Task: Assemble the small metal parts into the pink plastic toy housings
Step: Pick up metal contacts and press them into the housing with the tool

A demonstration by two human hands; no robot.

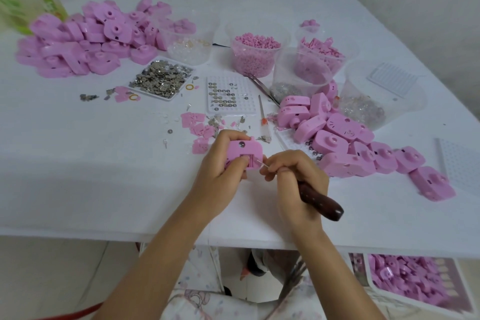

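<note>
White table (104, 163), hands (220, 171) (296, 179) half-hide housing (242, 149), tool (322, 202)

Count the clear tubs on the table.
5 tubs: one with clear beads left, two with pink bits behind, one in front of those, one far right. Others may be hidden.

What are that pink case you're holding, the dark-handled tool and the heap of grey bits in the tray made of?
The pink housing looks like moulded plastic: matte, evenly coloured, rounded edges. The tool handle is probably wood, dark reddish-brown with a slight sheen; its thin tip looks metallic. The grey bits seem to be metal, silvery and glinting.
</note>
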